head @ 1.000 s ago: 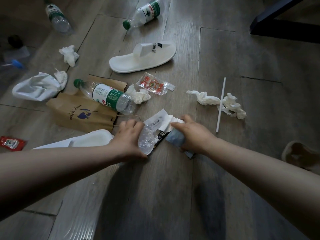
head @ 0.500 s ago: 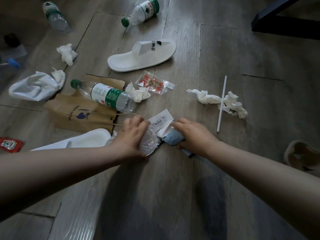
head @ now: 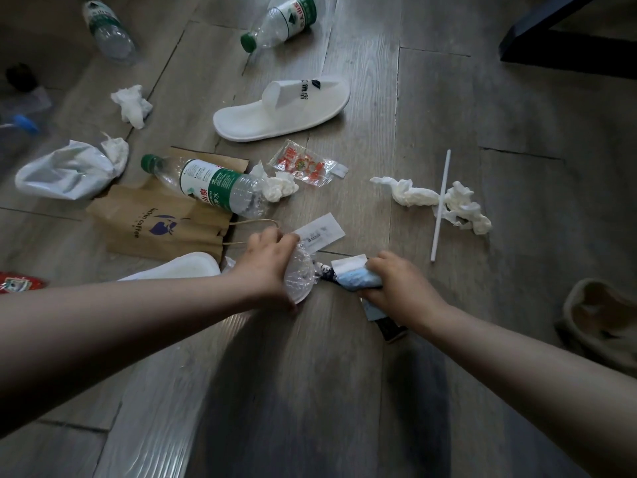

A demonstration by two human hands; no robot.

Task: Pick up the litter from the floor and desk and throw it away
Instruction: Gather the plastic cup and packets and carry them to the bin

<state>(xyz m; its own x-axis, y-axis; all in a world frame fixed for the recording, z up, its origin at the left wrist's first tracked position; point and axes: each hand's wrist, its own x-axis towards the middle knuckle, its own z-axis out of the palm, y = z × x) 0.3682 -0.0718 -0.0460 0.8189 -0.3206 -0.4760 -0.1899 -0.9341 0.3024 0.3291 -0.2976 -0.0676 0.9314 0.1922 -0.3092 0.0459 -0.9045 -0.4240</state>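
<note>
Litter is all on the floor point(head: 517, 115). The left hand point(head: 267, 267) has its grip closed round a crumpled clear plastic piece point(head: 299, 279), fingers curled over its top, with the piece low over the boards. The right hand point(head: 400, 288) is just beside it, grip closed on a blue wad point(head: 356, 279) with a white paper scrap point(head: 350, 263) sticking out at the top. A dark wrapper point(head: 391, 327) pokes out beneath that hand; cannot tell if it is held. A white label slip point(head: 322, 231) lies flat just beyond the left fingers. Further left is a brown paper bag point(head: 151, 225) with a water bottle point(head: 206, 186) lying across it, a crumpled tissue point(head: 279, 186) at the bottle's base and a red sachet point(head: 305, 163) beside that. A white slipper point(head: 282, 108) lies beyond, and a second slipper point(head: 179, 269) is partly hidden behind the left forearm. Right of the hands, a white straw point(head: 440, 205) lies over twisted tissues point(head: 413, 194). On the far side are a green-capped bottle point(head: 282, 19), a third bottle point(head: 108, 32), a loose tissue point(head: 132, 105) and a white plastic bag point(head: 65, 170). A red packet point(head: 17, 282) sits at the left edge and a tan shoe point(head: 599, 315) at the right edge.
</note>
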